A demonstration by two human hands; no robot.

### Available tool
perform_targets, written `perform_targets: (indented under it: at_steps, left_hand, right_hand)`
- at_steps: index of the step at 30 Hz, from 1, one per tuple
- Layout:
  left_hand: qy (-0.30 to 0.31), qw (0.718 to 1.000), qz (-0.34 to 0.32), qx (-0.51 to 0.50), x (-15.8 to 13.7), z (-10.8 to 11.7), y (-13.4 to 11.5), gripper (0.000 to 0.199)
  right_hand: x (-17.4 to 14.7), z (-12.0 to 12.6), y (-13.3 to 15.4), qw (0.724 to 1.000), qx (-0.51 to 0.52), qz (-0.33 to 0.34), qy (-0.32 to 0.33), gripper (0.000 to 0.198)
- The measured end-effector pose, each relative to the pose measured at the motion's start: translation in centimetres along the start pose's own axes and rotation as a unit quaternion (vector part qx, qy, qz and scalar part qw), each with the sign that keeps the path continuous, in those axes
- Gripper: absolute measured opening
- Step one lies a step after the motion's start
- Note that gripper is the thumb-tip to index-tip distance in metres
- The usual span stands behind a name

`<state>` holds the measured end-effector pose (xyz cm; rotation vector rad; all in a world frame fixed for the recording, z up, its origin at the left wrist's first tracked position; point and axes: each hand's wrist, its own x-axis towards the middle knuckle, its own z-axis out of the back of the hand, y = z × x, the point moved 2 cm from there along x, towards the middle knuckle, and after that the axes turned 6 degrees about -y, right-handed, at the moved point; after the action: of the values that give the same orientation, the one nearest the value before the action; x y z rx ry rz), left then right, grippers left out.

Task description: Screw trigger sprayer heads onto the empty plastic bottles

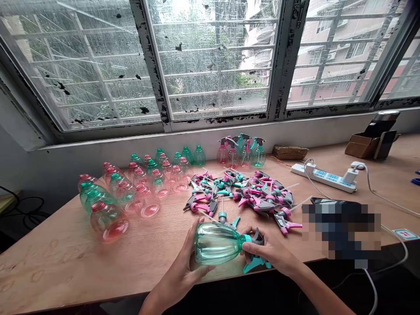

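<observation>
A clear green spray bottle (216, 245) lies on its side in the air between my hands, above the table's front edge. My left hand (190, 258) is wrapped round its base end. At the neck, my right hand (265, 249) grips the collar of a grey and teal trigger sprayer (254, 262), which sits at the bottle's mouth; whether it is screwed tight I cannot tell. Just behind the bottle lies a loose teal sprayer head (223, 216). Beyond it spreads a heap of pink, teal and grey sprayer heads (262, 197) with thin tubes.
Several open pink and green bottles (147, 201) stand at the left on the wooden table (49, 258). Bottles with sprayers fitted (243, 153) stand by the window wall. At the right are a power strip (323, 177) with cables, a dark, partly blurred object (341, 208) and a cardboard box (361, 145).
</observation>
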<state>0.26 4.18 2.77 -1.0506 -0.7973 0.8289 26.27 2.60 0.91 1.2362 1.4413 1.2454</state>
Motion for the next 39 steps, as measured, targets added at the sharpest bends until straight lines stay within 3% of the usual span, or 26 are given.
perform_targets:
  at_steps: [2, 6, 8, 12, 16, 18, 21, 24, 27, 28, 30, 33, 35, 37, 39]
  left_hand:
    - [0.005, 1.0, 0.002, -0.005, -0.1, -0.1, 0.2, 0.091]
    - [-0.003, 0.999, -0.002, 0.043, -0.2, -0.3, 0.7, 0.108]
    - [-0.017, 0.997, -0.023, 0.066, -0.3, -0.5, 0.6, 0.104]
    - [-0.054, 0.981, -0.117, 0.147, -0.8, -0.3, -0.5, 0.096]
    - [-0.059, 0.941, -0.249, 0.222, -2.1, -0.1, -1.7, 0.075]
    - [-0.075, 0.925, -0.273, 0.253, -2.7, 0.0, -2.1, 0.08]
    - [-0.108, 0.92, -0.247, 0.285, -2.8, -0.1, -2.7, 0.091]
    - [-0.107, 0.946, -0.179, 0.246, -2.2, 0.0, -2.8, 0.106]
    - [-0.066, 0.981, -0.108, 0.147, -1.6, 0.2, -2.5, 0.112]
    - [-0.055, 0.987, -0.092, 0.123, -1.6, 0.3, -2.3, 0.109]
    - [-0.052, 0.988, -0.091, 0.115, -1.6, 0.5, -1.9, 0.1]
    - [-0.063, 0.962, -0.185, 0.191, -1.8, 0.7, -1.7, 0.075]
    - [-0.078, 0.935, -0.24, 0.251, -1.8, 0.8, -1.8, 0.073]
    - [-0.095, 0.929, -0.23, 0.272, -1.8, 0.8, -1.8, 0.088]
    - [-0.091, 0.954, -0.176, 0.224, -1.8, 0.9, -1.8, 0.112]
  right_hand:
    - [0.0, -0.1, 0.0, 1.0, 0.007, -0.005, 0.004, 0.044]
    - [0.0, -0.1, -0.1, 1.0, 0.019, -0.001, 0.003, 0.044]
    - [-0.1, -0.1, -0.2, 1.0, 0.027, -0.009, 0.004, 0.044]
    - [-0.6, 0.0, -0.2, 0.995, 0.071, -0.069, 0.018, 0.042]
    - [-1.6, -0.6, -0.1, 0.98, 0.099, -0.148, 0.087, 0.045]
    - [-2.0, -1.1, 0.0, 0.973, 0.119, -0.165, 0.106, 0.046]
    - [-2.6, -1.3, 0.3, 0.983, 0.125, -0.116, 0.071, 0.046]
    - [-3.4, -0.8, 1.0, 0.999, -0.015, 0.037, -0.028, 0.039]
    - [-4.2, -0.5, 1.6, 0.967, -0.182, 0.158, -0.086, 0.033]
    - [-4.2, -0.6, 1.7, 0.964, -0.196, 0.161, -0.083, 0.033]
    - [-4.0, -0.9, 1.5, 0.984, -0.138, 0.096, -0.054, 0.032]
    - [-3.4, -1.5, 0.9, 0.998, 0.028, -0.055, 0.019, 0.037]
    - [-3.3, -1.7, 0.8, 0.992, 0.072, -0.091, 0.04, 0.039]
    - [-3.3, -1.4, 1.0, 0.999, 0.018, -0.038, 0.006, 0.035]
    - [-3.6, -0.9, 1.6, 0.988, -0.097, 0.105, -0.058, 0.027]
